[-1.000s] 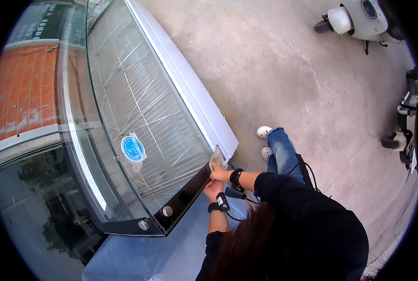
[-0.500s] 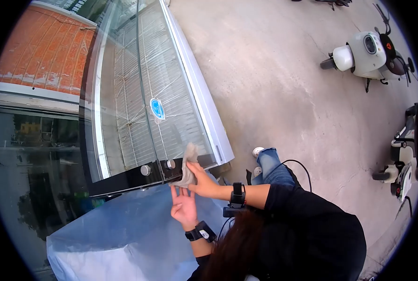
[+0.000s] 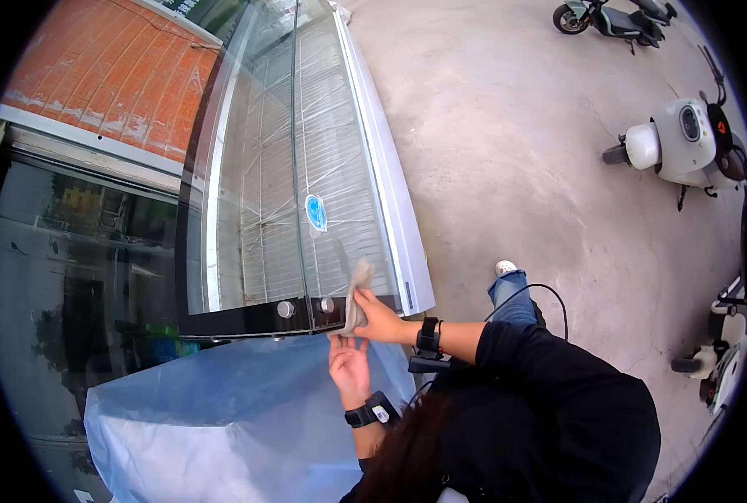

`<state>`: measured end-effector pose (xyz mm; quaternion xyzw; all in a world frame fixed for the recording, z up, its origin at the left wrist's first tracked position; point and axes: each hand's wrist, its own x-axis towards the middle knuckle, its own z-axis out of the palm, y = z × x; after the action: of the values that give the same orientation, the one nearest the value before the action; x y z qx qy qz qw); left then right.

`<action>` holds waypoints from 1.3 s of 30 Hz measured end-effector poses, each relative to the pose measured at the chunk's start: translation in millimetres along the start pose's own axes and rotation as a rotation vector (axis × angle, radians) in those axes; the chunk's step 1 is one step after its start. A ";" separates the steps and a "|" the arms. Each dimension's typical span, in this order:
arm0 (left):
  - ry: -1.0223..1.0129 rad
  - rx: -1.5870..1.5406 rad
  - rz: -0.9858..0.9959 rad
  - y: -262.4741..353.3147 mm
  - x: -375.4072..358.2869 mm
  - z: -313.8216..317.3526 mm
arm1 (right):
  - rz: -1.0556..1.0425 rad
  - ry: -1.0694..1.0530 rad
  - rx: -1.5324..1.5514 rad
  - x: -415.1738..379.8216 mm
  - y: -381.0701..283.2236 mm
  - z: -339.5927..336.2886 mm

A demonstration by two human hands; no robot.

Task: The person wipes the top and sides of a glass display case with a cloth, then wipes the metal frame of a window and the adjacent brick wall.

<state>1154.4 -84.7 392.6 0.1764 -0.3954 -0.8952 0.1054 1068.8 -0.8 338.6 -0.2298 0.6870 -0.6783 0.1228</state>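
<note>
Beige cloth (image 3: 358,293) is bunched in my right hand (image 3: 379,320), pressed against the corner of a long glass display cabinet (image 3: 306,151). The cloth lies just right of two silver knobs (image 3: 286,309) on the cabinet's black end strip. Just below, my left hand (image 3: 350,367) is palm up with nothing visible in it, its fingers partly bent and their tips by the cabinet's lower edge and the cloth. A blue and white oval sticker (image 3: 315,214) is on the glass.
Blue-white plastic sheeting (image 3: 222,411) spreads below the cabinet. Dark glass doors (image 3: 80,277) and an orange slatted panel (image 3: 122,75) stand at the left. Scooters (image 3: 683,138) are parked at the right on the concrete ground (image 3: 507,151). A black cable (image 3: 562,306) loops beside my leg.
The view has shifted, so the cabinet and scooters appear further right. My right hand stays on the cloth at the corner. The fingers of my left hand look more bent.
</note>
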 end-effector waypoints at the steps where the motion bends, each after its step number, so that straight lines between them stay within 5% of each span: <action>1: 0.016 0.028 0.009 -5.4 3.0 -2.3 | 0.031 -0.067 -0.004 1.9 0.4 -4.9; 5: 0.175 0.073 -0.029 -38.9 15.6 -21.9 | 0.023 -0.169 -0.040 10.5 15.6 -17.4; 7: 0.257 0.075 -0.031 -49.6 14.9 -6.5 | 0.361 -0.344 0.291 16.8 10.9 -29.8; 9: 0.312 0.044 -0.008 -53.3 15.7 10.6 | 0.268 -0.318 0.273 19.2 25.6 -23.7; 11: 0.369 0.064 0.044 -58.6 11.3 21.3 | -0.152 -0.312 0.121 18.2 3.7 -41.3; 15: 0.388 0.008 0.292 -53.0 19.3 88.5 | -0.334 -0.351 -0.012 43.1 -32.3 -65.9; 19: 0.341 -0.100 0.341 -42.7 37.0 93.8 | -0.312 -0.194 -0.028 68.9 -40.3 -67.4; 29: 0.231 -0.244 0.255 -50.2 102.1 91.4 | -0.162 -0.188 -0.061 118.1 -27.7 -73.0; 31: 0.396 -0.202 0.234 -52.9 117.0 91.0 | -0.151 -0.193 -0.050 127.2 -23.3 -79.3; 37: 0.287 -0.235 0.164 -70.4 183.5 77.1 | 0.128 -0.206 0.073 194.5 15.8 -88.1; 39: 0.219 -0.212 0.129 -77.7 222.9 75.3 | 0.203 -0.191 -0.238 227.9 32.2 -99.9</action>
<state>916.4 -55.6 329.9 0.2350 -0.2955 -0.8987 0.2229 819.1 -24.2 344.4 -0.2358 0.7671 -0.5516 0.2273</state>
